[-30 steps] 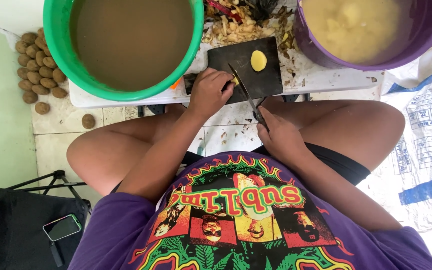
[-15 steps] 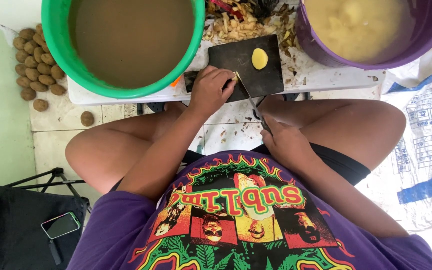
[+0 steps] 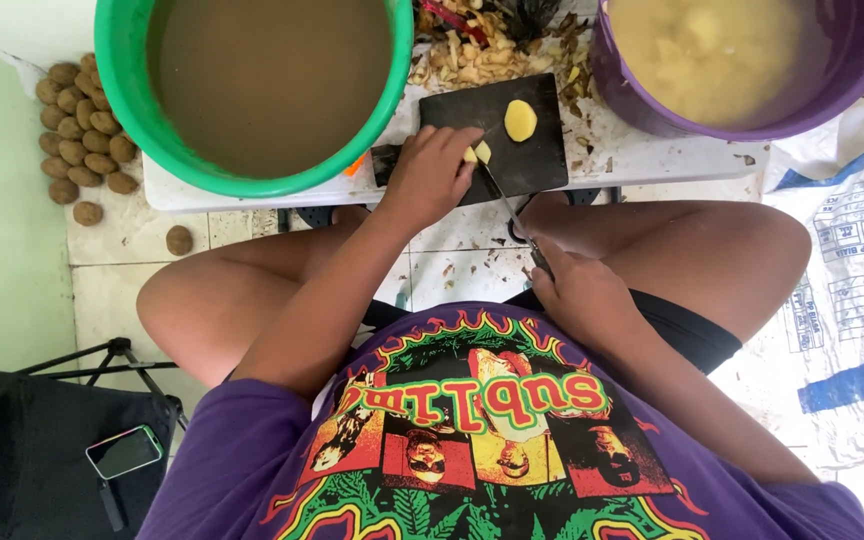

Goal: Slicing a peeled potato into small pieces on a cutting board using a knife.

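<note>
The step in hand looks like slicing a peeled potato on the board (image 3: 532,165), which sits at upper centre of the frame between two tubs. The left hand (image 3: 430,170) presses down on the potato piece (image 3: 476,154) at the board's near left edge, fingers curled together over it so that only its pale cut end shows to the right of the fingertips. The right hand (image 3: 580,295), lower and right of centre, is clamped on the handle of the knife (image 3: 508,205); the blade runs up and left, and its tip meets the piece just beside the left fingertips. A cut half (image 3: 520,120) lies apart, higher on the board.

The next stroke, as I judge it, calls for a straight downward press with the left fingertips kept clear of the edge, since blade and fingers are very close.

The green tub (image 3: 252,90) of brown water is at upper left, the purple tub (image 3: 752,60) of peeled potatoes at upper right, and peels (image 3: 472,50) are heaped behind the board.
</note>
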